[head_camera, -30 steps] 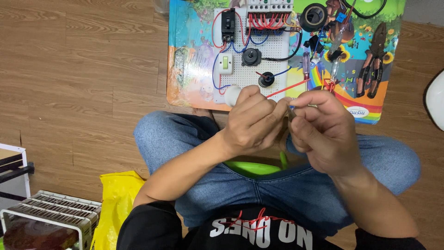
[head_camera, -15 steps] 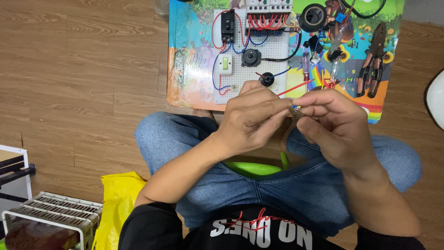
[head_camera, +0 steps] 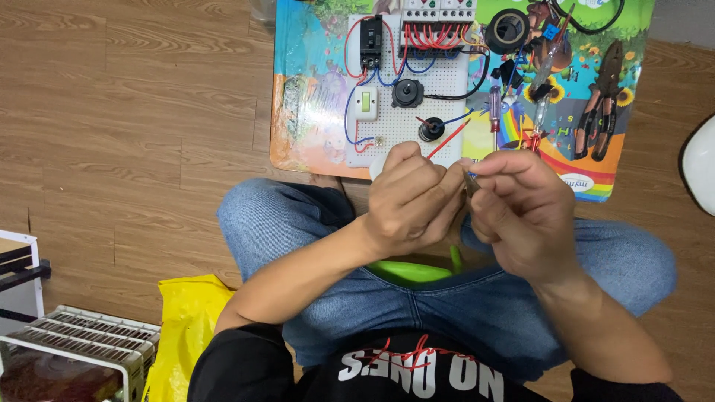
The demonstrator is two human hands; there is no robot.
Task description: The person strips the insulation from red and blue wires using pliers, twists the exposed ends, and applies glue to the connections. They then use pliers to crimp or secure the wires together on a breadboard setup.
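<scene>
Person seated cross-legged on wood floor (head_camera: 126, 112), seen from above. Left hand (head_camera: 408, 199) and right hand (head_camera: 521, 212) meet above lap. Fingertips of both press together, pinching small metal-tipped part (head_camera: 470, 182) between them; what part is, too small to tell. Red wire (head_camera: 447, 139) runs from hands up to white wiring board (head_camera: 408, 112) on colourful mat (head_camera: 313, 97) just ahead. Pliers (head_camera: 600, 97), screwdriver (head_camera: 495, 108), black tape roll (head_camera: 507, 30) lie on mat, near. Green object (head_camera: 406, 271) rests in lap.
</scene>
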